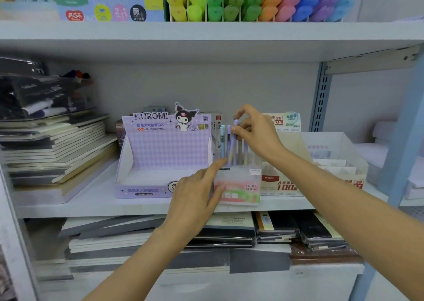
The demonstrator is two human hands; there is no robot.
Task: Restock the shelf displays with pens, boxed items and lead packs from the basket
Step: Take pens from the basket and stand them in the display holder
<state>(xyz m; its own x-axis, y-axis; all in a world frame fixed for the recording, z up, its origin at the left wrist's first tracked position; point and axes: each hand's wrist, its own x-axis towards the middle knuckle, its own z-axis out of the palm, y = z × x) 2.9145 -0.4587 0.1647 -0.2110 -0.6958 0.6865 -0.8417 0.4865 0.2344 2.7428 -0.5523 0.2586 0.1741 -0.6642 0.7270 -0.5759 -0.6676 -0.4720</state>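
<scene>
— What's in our grip?
— Our right hand (254,133) pinches a purple pen (232,144) by its top; the pen stands in the pen box (247,179) on the shelf (68,204). Our flat left hand (195,199) steadies the box. The pen is likely light, stiff and slick.

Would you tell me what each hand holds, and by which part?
The right hand pinches a purple pen by its top end; the left hand grips nothing, only touching the pen box.
</scene>
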